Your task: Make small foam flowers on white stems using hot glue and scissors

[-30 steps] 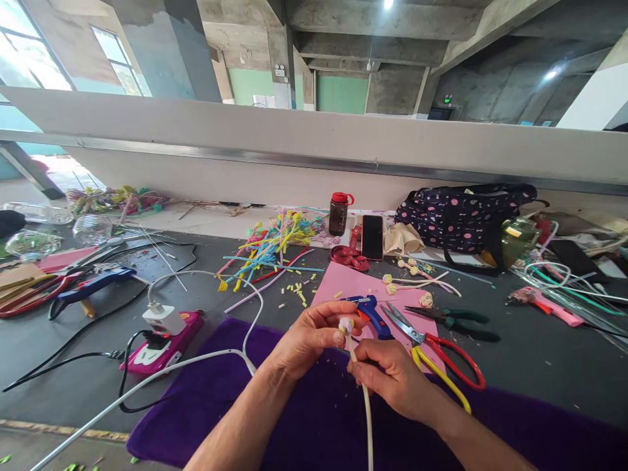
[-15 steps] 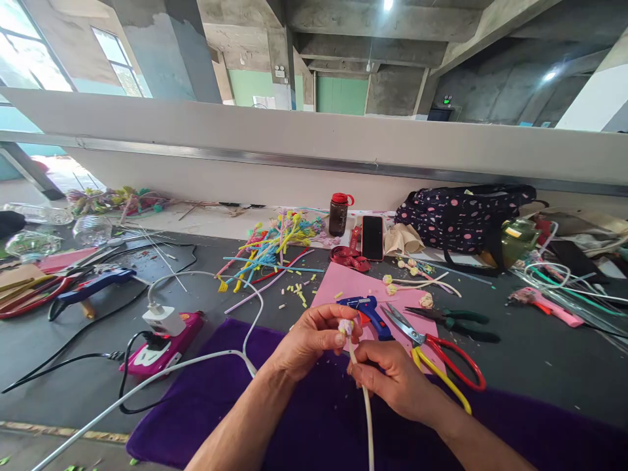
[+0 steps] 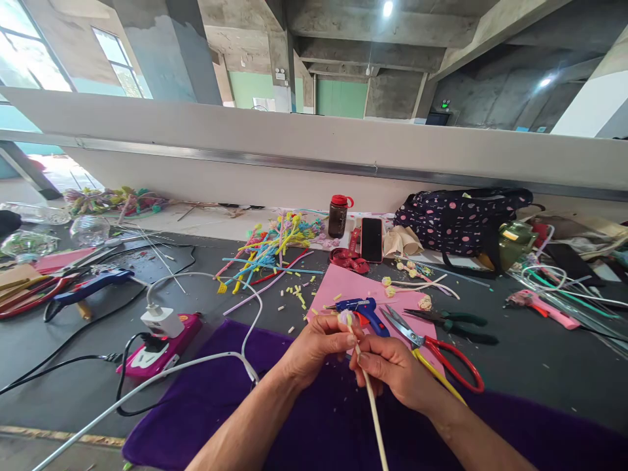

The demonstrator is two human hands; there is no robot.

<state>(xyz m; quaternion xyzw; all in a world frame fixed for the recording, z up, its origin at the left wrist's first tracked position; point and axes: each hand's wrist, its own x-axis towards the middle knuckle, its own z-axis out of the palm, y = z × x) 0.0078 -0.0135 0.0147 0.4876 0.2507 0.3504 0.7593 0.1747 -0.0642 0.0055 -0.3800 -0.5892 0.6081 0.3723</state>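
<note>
Over the purple cloth (image 3: pixel 206 405), my left hand (image 3: pixel 321 347) pinches the top of a flower stem (image 3: pixel 371 399) just below its small pale lilac and yellow head (image 3: pixel 346 318). My right hand (image 3: pixel 392 366) is closed round the same cream stem a little lower, and the stem's free end slants down toward me. Just beyond my fingers a blue glue gun (image 3: pixel 366 311) lies on a pink sheet (image 3: pixel 338 281). Red-and-yellow-handled scissors (image 3: pixel 417 337) rest beside it, partly behind my right hand. Dark green pliers (image 3: pixel 461 322) lie farther right.
Colourful fuzzy stems (image 3: pixel 275 245) are heaped at the back, with small yellow bits (image 3: pixel 297 294) scattered nearby. A pink power strip (image 3: pixel 181 343) and white cable sit left. A bottle (image 3: pixel 337 219), phone (image 3: pixel 371 239) and patterned bag (image 3: pixel 456 222) stand along the back.
The flower head has moved slightly up and turned away, and the stem's lower end has swung right. My right hand has shifted up closer to my left.
</note>
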